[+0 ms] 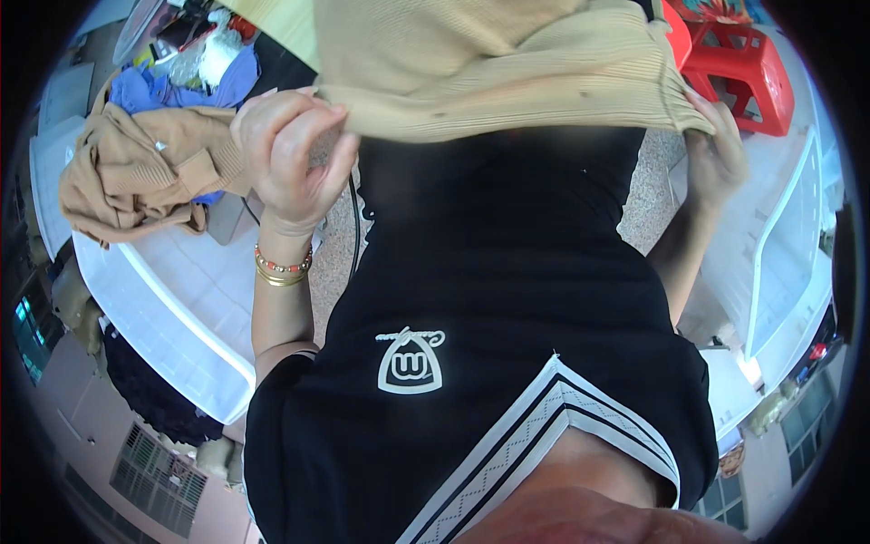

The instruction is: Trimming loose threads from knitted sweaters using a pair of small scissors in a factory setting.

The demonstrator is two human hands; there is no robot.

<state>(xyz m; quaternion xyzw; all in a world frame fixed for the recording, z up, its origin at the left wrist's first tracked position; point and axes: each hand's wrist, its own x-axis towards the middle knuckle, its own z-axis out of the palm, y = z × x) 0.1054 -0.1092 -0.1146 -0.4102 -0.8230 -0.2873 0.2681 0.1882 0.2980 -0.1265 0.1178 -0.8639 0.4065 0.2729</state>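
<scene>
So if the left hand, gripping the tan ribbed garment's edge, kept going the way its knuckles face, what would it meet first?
Probably the crumpled tan garment heaped on the white table. The left hand, pinching the tan ribbed garment, faces that pile, though depth is unclear here.

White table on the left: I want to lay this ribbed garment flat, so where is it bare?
The white table is bare along its near edge, below the crumpled tan knit garment. The far end is crowded with that garment and purple cloth.
</scene>
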